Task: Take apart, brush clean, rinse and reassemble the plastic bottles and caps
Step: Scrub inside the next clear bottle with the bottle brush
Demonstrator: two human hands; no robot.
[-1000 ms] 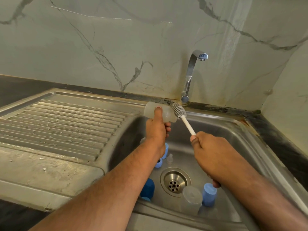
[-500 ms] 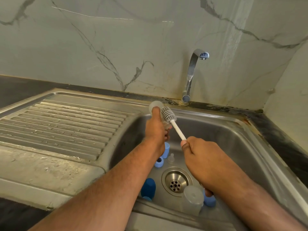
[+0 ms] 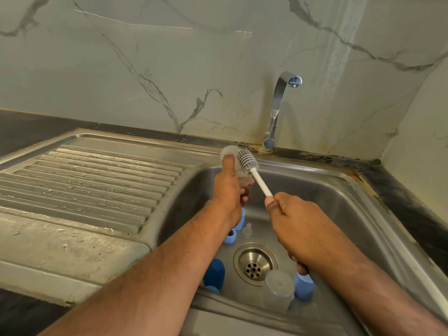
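Against marble-veined wall: stainless steel sink (image 3: 339, 190) with ribbed drainboard (image 3: 84, 180) at left, curved chrome tap (image 3: 276, 110) behind. Left hand (image 3: 229, 190), fingers curled round frosted clear plastic bottle (image 3: 229, 151), thumb up its side, held above basin. Right hand (image 3: 295, 221), fingers wrapped on white-handled grey bristle brush (image 3: 247, 161), bristles against bottle. On basin floor: upturned clear bottle (image 3: 277, 291), dark blue cap (image 3: 214, 272), light blue caps (image 3: 303, 287), clear teat (image 3: 247, 230), round drain (image 3: 254, 263).
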